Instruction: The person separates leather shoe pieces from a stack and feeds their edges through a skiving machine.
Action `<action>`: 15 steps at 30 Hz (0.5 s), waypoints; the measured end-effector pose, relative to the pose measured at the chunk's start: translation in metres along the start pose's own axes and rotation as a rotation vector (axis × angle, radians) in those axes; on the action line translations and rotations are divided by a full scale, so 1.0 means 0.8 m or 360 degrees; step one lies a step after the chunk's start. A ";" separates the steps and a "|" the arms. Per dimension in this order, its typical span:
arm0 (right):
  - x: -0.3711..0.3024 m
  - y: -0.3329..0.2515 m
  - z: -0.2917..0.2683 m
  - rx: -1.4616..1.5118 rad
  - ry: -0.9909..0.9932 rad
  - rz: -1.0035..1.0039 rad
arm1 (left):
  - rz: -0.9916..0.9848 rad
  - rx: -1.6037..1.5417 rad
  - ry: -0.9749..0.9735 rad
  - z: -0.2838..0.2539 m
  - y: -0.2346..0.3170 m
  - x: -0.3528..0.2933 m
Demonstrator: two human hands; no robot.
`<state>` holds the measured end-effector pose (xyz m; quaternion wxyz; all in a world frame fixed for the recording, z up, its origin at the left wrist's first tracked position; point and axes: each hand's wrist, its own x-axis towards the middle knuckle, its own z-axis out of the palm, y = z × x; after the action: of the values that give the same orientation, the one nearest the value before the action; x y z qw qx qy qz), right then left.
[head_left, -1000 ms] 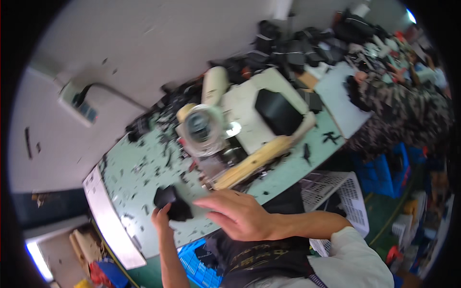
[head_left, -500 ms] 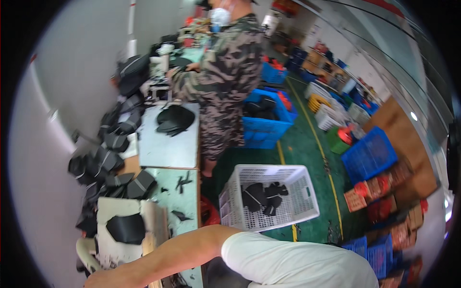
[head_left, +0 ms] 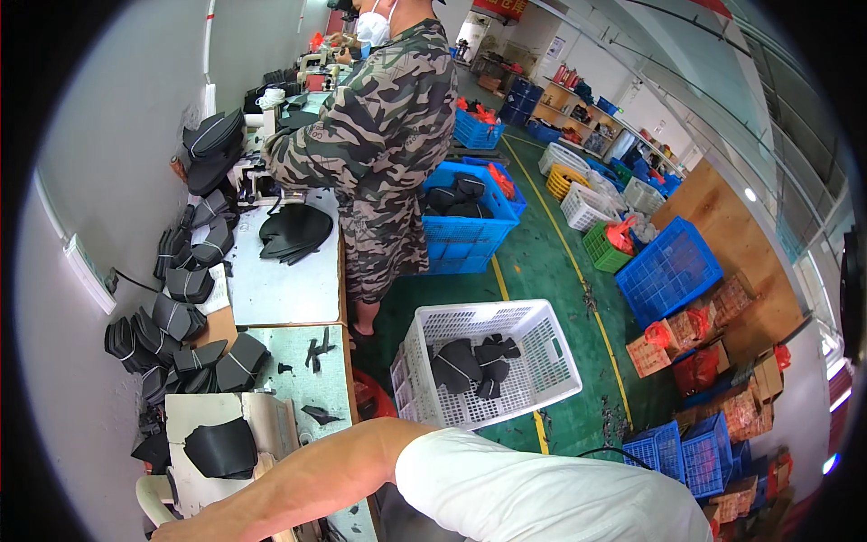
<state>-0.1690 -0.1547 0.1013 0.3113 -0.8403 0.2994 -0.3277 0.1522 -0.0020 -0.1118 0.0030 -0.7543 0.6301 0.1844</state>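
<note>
My bare right forearm reaches across the bottom to the lower left, out of a white sleeve. Only the edge of my right hand (head_left: pixel 172 533) shows at the lower rim; its fingers are cut off from view. My left hand is out of sight. Just beyond the right hand is a cream machine (head_left: pixel 181 411) with a curved pale part (head_left: pixel 152 497). A stack of curved black sheet pieces (head_left: pixel 221 449) lies on top of it. Bundles of black pieces (head_left: pixel 242 363), tied with pale bands, are heaped along the wall side of the bench.
A white crate (head_left: pixel 555 384) holding black bundles (head_left: pixel 456 366) stands on the green floor. A co-worker in camouflage clothing (head_left: pixel 388 135) works at a bench machine ahead. A blue crate (head_left: pixel 465 239) stands behind that person. Black scraps (head_left: pixel 318 350) lie on the bench. Boxes and crates line the right.
The view has shifted slightly, so the bench, crate and co-worker sit farther left and higher. My right arm stays stretched toward the machine. The black stack remains in place.
</note>
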 end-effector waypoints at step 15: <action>-0.159 -0.053 0.256 0.1148 0.0741 0.0714 | -0.0107 -0.2697 0.0127 -0.033 0.107 -0.052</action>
<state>-0.0822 0.0289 -0.0353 0.5705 -0.4978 0.4023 -0.5146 0.0720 0.0140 -0.0561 -0.5798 -0.5259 0.2561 0.5672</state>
